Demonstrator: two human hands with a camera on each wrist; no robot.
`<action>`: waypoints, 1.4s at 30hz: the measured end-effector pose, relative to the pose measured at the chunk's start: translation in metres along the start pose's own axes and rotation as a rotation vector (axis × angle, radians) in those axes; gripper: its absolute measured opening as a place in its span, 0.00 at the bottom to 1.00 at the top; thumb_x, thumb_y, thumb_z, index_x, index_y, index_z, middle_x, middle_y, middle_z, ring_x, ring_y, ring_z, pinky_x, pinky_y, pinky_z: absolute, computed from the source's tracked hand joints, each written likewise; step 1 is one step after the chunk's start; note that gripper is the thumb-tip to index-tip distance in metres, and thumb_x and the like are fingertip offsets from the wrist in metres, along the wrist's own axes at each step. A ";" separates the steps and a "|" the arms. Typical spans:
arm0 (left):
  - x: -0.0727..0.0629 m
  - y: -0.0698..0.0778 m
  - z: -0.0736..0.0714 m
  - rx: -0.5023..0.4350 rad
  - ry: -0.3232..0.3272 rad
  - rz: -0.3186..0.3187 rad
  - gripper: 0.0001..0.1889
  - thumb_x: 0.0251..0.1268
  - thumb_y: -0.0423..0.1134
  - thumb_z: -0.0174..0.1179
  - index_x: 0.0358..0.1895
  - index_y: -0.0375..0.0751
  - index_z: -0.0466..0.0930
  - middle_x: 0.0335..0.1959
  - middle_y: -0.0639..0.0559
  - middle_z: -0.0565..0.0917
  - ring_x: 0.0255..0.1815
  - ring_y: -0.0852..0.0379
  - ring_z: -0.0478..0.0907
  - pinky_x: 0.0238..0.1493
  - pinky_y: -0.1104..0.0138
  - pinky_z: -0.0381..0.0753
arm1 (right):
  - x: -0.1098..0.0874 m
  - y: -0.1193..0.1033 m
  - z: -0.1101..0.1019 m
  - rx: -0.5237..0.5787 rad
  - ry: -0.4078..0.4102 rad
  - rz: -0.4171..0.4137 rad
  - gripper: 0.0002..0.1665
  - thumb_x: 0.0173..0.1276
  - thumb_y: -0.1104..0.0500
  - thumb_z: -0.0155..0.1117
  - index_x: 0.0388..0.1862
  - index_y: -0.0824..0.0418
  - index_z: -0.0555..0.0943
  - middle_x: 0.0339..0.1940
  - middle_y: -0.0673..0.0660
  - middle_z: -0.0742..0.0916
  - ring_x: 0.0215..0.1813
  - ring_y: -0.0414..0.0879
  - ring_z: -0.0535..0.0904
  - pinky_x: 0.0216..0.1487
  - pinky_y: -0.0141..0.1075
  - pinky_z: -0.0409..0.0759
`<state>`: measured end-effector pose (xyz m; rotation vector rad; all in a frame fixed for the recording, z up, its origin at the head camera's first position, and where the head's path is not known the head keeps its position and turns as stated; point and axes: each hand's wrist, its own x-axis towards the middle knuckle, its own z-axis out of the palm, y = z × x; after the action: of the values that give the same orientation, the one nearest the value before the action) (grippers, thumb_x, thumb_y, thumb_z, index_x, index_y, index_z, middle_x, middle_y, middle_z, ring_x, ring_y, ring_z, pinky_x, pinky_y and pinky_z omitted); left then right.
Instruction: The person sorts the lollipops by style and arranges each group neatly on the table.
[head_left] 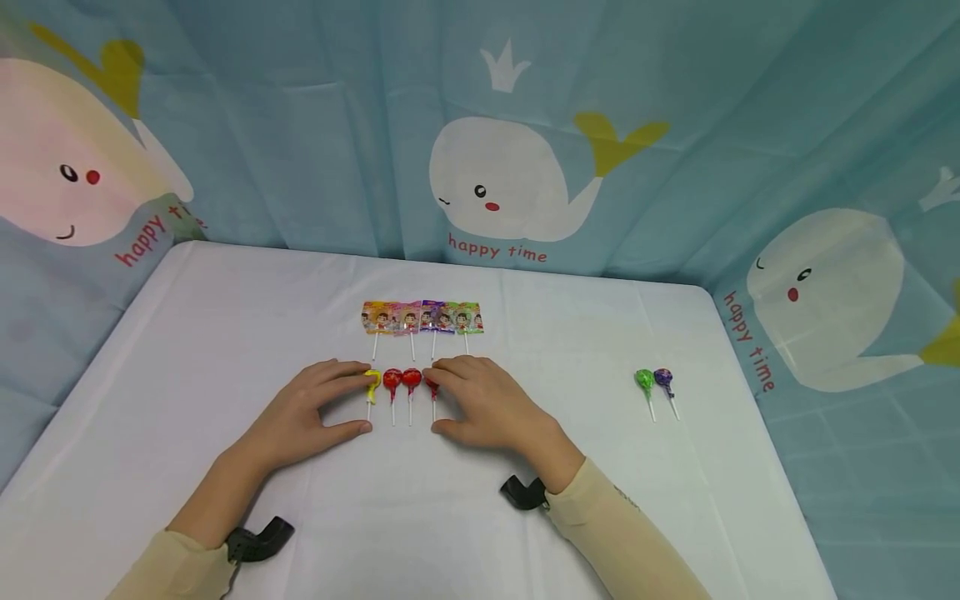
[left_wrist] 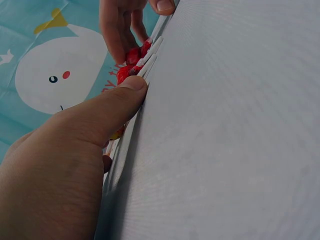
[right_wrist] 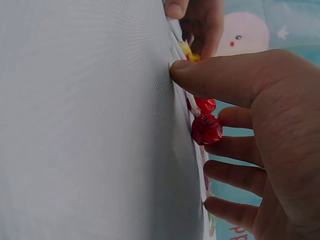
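Observation:
Four kinds of place show in one row: a yellow lollipop (head_left: 372, 385) stands leftmost, beside a red lollipop (head_left: 392, 379) and a second red lollipop (head_left: 411, 378), with a third red lollipop (head_left: 432, 390) rightmost. All lie flat, sticks toward the person. My left hand (head_left: 296, 417) touches the yellow head with a fingertip, its thumb near the stick's end. My right hand (head_left: 487, 408) has fingertips over the third red head, partly hiding it, and its thumb by that stick. In the right wrist view the fingers are spread loosely beside a red lollipop (right_wrist: 206, 129).
Behind the row lie several flat-wrapped lollipops, among them an orange one (head_left: 381, 318) and a green one (head_left: 467, 318). Farther right lie a round green lollipop (head_left: 645, 380) and a purple lollipop (head_left: 663, 378). A white cloth (head_left: 585, 333) covers the table; a blue whale-print curtain (head_left: 337, 150) hangs behind.

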<state>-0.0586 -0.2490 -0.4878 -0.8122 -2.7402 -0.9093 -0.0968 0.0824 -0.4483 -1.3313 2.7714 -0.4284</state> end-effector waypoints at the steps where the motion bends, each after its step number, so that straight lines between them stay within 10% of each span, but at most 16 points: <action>1: 0.000 0.000 0.000 0.000 0.002 0.002 0.37 0.54 0.51 0.87 0.70 0.56 0.86 0.72 0.54 0.82 0.75 0.46 0.75 0.80 0.49 0.69 | 0.000 0.000 0.000 0.001 0.000 0.000 0.43 0.71 0.41 0.77 0.80 0.54 0.76 0.75 0.53 0.81 0.76 0.50 0.76 0.78 0.48 0.72; 42: 0.000 -0.003 0.002 -0.017 0.008 0.013 0.36 0.54 0.49 0.87 0.69 0.55 0.86 0.71 0.53 0.82 0.74 0.46 0.76 0.84 0.61 0.59 | -0.006 0.006 -0.008 0.011 -0.002 0.026 0.45 0.71 0.39 0.77 0.80 0.55 0.75 0.77 0.53 0.80 0.79 0.49 0.74 0.80 0.46 0.70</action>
<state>-0.0603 -0.2494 -0.4912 -0.8261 -2.7208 -0.9323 -0.0990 0.0926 -0.4425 -1.2908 2.7776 -0.4394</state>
